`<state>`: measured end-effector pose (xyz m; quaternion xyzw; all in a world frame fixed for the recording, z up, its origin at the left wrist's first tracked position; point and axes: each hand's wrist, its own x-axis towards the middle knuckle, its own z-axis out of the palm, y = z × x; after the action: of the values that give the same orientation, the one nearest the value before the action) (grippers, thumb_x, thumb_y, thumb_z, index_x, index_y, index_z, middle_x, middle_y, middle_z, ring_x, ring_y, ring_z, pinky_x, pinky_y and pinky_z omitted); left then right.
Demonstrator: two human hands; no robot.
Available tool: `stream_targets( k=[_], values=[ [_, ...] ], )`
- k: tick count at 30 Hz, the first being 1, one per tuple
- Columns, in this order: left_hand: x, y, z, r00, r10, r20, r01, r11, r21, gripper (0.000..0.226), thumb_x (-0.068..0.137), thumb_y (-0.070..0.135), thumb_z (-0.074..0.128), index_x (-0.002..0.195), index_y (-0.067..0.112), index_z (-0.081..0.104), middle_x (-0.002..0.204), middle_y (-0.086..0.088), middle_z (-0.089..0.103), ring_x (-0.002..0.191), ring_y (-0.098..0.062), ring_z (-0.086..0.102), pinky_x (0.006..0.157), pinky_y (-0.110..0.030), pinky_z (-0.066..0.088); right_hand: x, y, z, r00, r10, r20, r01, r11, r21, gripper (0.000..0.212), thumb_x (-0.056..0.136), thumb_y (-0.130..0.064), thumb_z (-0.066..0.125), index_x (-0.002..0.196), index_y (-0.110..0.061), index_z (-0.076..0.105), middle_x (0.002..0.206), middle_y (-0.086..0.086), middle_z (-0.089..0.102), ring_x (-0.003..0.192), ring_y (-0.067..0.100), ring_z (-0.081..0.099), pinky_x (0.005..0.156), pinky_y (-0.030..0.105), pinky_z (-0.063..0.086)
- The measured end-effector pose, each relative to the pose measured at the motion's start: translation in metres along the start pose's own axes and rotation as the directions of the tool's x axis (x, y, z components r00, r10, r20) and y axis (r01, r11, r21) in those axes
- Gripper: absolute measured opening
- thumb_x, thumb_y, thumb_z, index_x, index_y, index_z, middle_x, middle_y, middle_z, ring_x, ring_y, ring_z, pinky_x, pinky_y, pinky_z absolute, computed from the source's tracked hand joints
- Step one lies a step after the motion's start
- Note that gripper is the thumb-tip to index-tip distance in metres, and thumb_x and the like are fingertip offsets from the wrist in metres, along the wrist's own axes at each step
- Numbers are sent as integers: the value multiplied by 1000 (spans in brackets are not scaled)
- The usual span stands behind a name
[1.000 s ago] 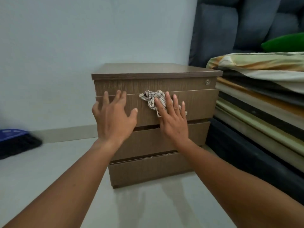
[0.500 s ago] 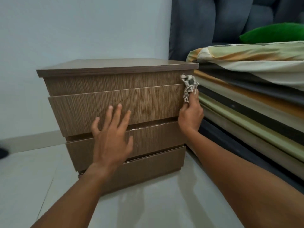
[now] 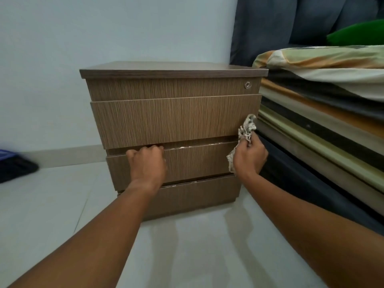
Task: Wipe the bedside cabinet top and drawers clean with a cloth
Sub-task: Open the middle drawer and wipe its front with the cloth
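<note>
A brown wood-grain bedside cabinet (image 3: pixel 172 119) with three drawer fronts stands on the floor before me. My right hand (image 3: pixel 250 157) grips a crumpled checked cloth (image 3: pixel 246 129) at the right end of the cabinet front, where the top and middle drawers meet. My left hand (image 3: pixel 148 162) is curled over the top edge of the middle drawer (image 3: pixel 195 161), fingers hooked into the gap under the top drawer. A round lock (image 3: pixel 247 85) sits at the upper right of the front. The cabinet top (image 3: pixel 170 68) is bare.
A stack of mattresses and folded bedding (image 3: pixel 324 113) presses close against the cabinet's right side, with a green cushion (image 3: pixel 357 34) on top. A pale wall stands behind. A dark blue object (image 3: pixel 14 165) lies on the light tiled floor at the left.
My right hand has carried the cloth down the right edge from the lock area to the middle drawer's level. My left hand went from lying flat on the drawer fronts to curling over the middle drawer's edge.
</note>
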<state>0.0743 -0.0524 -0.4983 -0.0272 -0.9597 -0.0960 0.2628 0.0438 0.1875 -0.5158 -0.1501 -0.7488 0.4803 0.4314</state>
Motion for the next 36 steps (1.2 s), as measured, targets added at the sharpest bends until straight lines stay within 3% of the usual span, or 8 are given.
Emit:
stream_targets(
  k=[5, 8, 10, 13, 18, 25, 31, 36],
  values=[
    [0, -9, -10, 1000, 8, -27, -9, 1000, -28, 25, 95, 21, 58, 116, 29, 70, 100, 3, 75, 95, -21, 65, 85, -38, 35, -31, -41, 18, 910, -364, 200, 370, 929, 7, 33, 100, -20, 56, 133, -15, 61, 136, -4, 54, 102, 5, 53, 83, 23, 44],
    [1, -18, -19, 999, 14, 32, -8, 984, -179, 27, 91, 30, 65, 118, 29, 70, 106, 7, 76, 90, -14, 69, 83, -36, 51, -52, -50, 36, 678, -600, 425, 674, 738, -35, 41, 97, -15, 58, 138, -13, 58, 141, 1, 54, 118, 16, 54, 100, 32, 45],
    [1, -25, -26, 995, 0, 103, 29, 958, -284, 27, 89, 27, 69, 116, 28, 72, 106, 8, 75, 88, -10, 69, 79, -31, 53, -69, -51, 52, 524, -596, 608, 758, 652, -14, 45, 93, -10, 56, 139, -12, 58, 138, 5, 58, 120, 25, 55, 105, 38, 42],
    [1, -32, -29, 991, -18, 135, 65, 934, -350, 25, 89, 24, 70, 114, 25, 74, 112, 7, 74, 104, -11, 68, 90, -30, 51, -91, -39, 67, 445, -606, 660, 839, 539, -70, 44, 91, -20, 54, 134, -17, 57, 121, 1, 60, 107, 24, 54, 97, 39, 35],
    [-2, -15, -27, 998, 17, 56, -5, 975, -220, 22, 91, 32, 65, 111, 29, 74, 103, 6, 76, 95, -17, 71, 81, -37, 55, -82, -25, 68, 466, -690, 554, 867, 481, -130, 30, 101, -41, 44, 118, -23, 62, 104, -4, 57, 94, 20, 49, 88, 36, 36],
    [4, 18, -14, 996, 91, 12, -88, 983, -159, 26, 93, 38, 62, 114, 26, 73, 107, 3, 76, 101, -20, 70, 86, -41, 55, -25, 20, 35, 687, -558, 466, 716, 630, -300, 36, 106, -47, 33, 97, -26, 61, 93, -8, 51, 91, 15, 46, 92, 37, 35],
    [10, 25, -8, 994, 107, 13, -102, 972, -212, 20, 96, 28, 61, 108, 22, 76, 106, 2, 76, 99, -20, 71, 84, -37, 55, 23, 57, 6, 918, -316, 238, 388, 834, -391, 41, 106, -42, 31, 89, -20, 62, 97, -3, 54, 104, 18, 49, 105, 37, 35],
    [12, 18, -5, 996, 85, 1, -80, 949, -305, 18, 94, 24, 64, 106, 21, 77, 104, 2, 76, 98, -13, 70, 86, -32, 51, 24, 59, 10, 993, 77, 93, -76, 997, -10, 40, 109, -42, 30, 122, -22, 62, 125, 1, 55, 109, 13, 51, 95, 33, 42]
  ],
)
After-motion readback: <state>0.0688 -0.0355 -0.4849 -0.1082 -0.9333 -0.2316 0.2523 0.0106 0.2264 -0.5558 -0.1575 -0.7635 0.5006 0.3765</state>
